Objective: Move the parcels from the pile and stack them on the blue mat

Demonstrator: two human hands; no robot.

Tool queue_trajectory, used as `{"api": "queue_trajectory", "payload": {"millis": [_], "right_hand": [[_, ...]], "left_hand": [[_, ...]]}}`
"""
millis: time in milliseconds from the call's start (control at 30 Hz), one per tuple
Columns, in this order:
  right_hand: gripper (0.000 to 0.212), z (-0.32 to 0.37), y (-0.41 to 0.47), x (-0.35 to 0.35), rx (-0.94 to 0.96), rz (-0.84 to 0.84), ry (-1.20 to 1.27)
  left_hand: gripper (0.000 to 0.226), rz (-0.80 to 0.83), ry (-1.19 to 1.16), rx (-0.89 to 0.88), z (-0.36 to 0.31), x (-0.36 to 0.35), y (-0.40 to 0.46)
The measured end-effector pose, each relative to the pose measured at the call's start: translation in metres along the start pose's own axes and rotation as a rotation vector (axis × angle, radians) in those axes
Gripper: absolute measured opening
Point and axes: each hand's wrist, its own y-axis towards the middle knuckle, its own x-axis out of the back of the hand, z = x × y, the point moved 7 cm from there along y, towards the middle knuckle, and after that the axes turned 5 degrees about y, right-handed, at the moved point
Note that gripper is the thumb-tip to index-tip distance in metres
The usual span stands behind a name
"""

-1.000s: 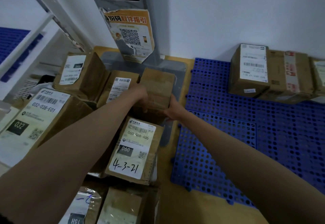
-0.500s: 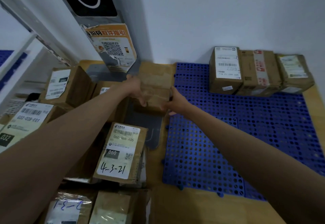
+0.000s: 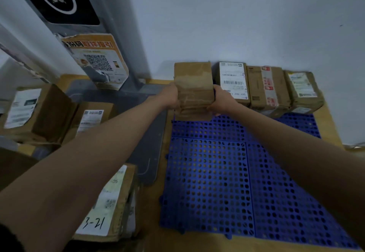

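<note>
The right half of the wooden bench is being covered by the perforated blue mat, which is reaching to the far wall. Along the far edge of the mat, three parcels are being kept in a row, touching one another: a labelled parcel on the left, a red-taped parcel in the middle and a small parcel on the right. To the left of the mat, the pile is being made up of a large box at the far left, a second box just beside it and a near parcel bearing handwritten digits. A grey post carrying an orange QR poster is being seen behind the pile. A plain brown parcel is being held over the far left corner of the mat, just beside the labelled parcel; whether it is touching the mat cannot be told. It is being gripped on its left side by the left hand and on its right side by the right hand, the fingers of both being curled round its edges.
</note>
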Motion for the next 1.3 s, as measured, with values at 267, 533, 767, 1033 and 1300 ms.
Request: {"api": "queue_trajectory", "payload": {"millis": [267, 533, 767, 1033, 1300], "right_hand": [[0.069, -0.016, 0.042, 0.009, -0.046, -0.02, -0.135], [0.059, -0.027, 0.066, 0.0, -0.026, -0.054, -0.416], [0.051, -0.026, 0.073, 0.002, -0.049, -0.126, -0.489], [0.049, -0.025, 0.06, -0.003, 0.0, -0.246, -0.508], [0.064, -0.016, 0.025, 0.005, -0.013, -0.186, -0.357]], "left_hand": [[0.104, 0.001, -0.026, 0.03, -0.008, -0.01, 0.049], [0.091, 0.011, 0.094, -0.007, 0.0, -0.029, 0.082], [0.086, -0.07, 0.058, -0.08, 0.002, -0.029, 0.091], [0.093, -0.082, 0.189, -0.035, 0.005, -0.037, 0.082], [0.082, -0.017, 0.224, 0.012, 0.006, -0.021, 0.048]]}}
